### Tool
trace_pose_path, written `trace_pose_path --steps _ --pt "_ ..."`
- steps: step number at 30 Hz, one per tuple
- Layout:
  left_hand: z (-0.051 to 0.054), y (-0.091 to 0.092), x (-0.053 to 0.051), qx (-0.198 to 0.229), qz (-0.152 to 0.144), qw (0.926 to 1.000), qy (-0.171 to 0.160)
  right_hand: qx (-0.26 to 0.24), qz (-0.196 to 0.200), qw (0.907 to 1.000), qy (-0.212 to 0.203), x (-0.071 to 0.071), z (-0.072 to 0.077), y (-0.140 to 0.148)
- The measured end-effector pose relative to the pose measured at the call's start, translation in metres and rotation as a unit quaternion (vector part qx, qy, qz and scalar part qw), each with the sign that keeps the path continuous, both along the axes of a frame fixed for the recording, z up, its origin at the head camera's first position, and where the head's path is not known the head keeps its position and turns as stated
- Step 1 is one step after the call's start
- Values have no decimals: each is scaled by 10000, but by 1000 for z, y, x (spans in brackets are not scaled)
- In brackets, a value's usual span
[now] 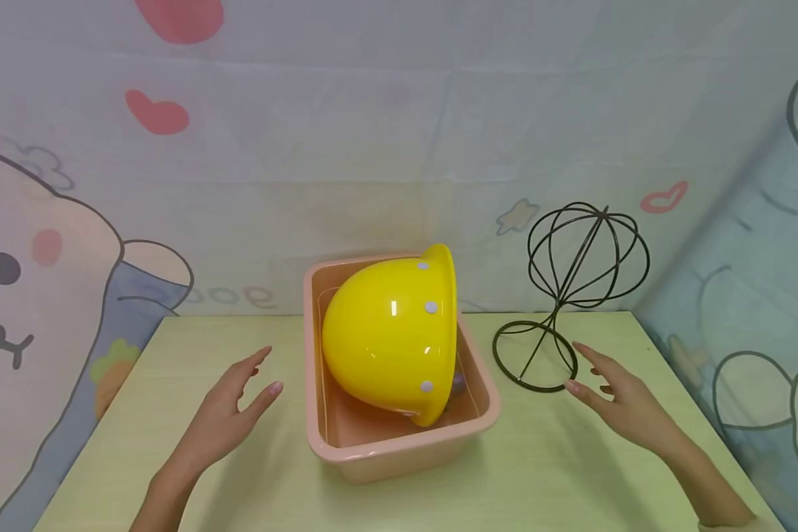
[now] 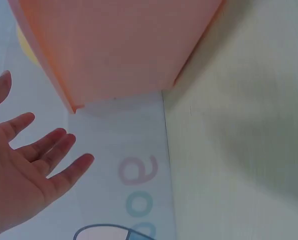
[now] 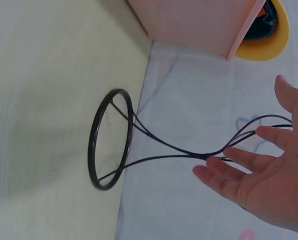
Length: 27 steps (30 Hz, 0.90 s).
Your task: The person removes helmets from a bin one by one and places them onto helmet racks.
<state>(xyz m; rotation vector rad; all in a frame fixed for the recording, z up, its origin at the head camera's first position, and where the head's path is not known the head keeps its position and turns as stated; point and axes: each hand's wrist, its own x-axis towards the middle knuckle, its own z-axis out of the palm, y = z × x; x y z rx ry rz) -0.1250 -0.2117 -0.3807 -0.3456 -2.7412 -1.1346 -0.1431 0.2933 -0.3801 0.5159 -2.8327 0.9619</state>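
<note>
Item 1: helmet (image 1: 386, 340), yellow, glossy, w/ pale round studs nr brim. Loc.: inside bin, on its side, dome to L, brim to R; upper part stands above bin rim. Dark lining visible inside, R wrist view.

Item 2: bin (image 1: 312, 384), pink, deep, approx. rectangular w/ rounded corners & rolled rim. Loc.: mid-table, upright. Small dark piece inside nr brim; mostly hidden, ID unclear.

Item 3: wire stand (image 1: 558, 301), black: ring base, narrow neck, round cage top. Loc.: table, R of bin, upright, apart from it.

Item 4: L hand (image 1: 229, 410), fingers spread & slightly bent, thumb held apart. Loc.: above table, L of bin, nr but clear of it.

Item 5: R hand (image 1: 628, 410), fingers spread, slightly bent, thumb apart. Loc.: just beside stand's ring base in head view; overlaps neck & cage in R wrist view. Contact w/ stand: can't tell.

Item 6: table (image 1: 505, 488), pale yellow-green top, hand shadows on it.

Item 7: backdrop cloth (image 1: 346, 133), pale, behind table & at sides; prints incl. red hearts (image 1: 159, 114), lg. bear (image 1: 40, 355) at L, faint letters.
</note>
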Motion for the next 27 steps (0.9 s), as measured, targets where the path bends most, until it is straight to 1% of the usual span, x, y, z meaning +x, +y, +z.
trace_pose_path --steps 3,5,10,14,17,21,23,27 --pt "0 8 -4 345 -136 9993 -73 -223 79 9996 -125 -2 1 -5" --pt "1 13 -7 470 -185 9986 -164 -358 139 9991 -197 -4 2 -8" --pt "-2 23 -13 638 -241 9968 -416 -570 317 9973 -346 -8 9 -18" --pt "-3 29 -18 776 -330 9953 -481 -841 588 9935 -502 -12 16 -28" --pt "-2 34 -20 880 -411 9939 -512 -1039 776 9893 -663 -15 23 -36" --pt "-2 39 -22 904 -462 9929 -619 -1172 1097 9842 -744 -20 34 -45" --pt "-2 40 -22 890 -468 9926 -678 -1173 1245 9824 -752 -23 40 -50" --pt "-3 41 -23 904 -510 9916 -766 -1017 1365 9825 -756 -29 55 -59"
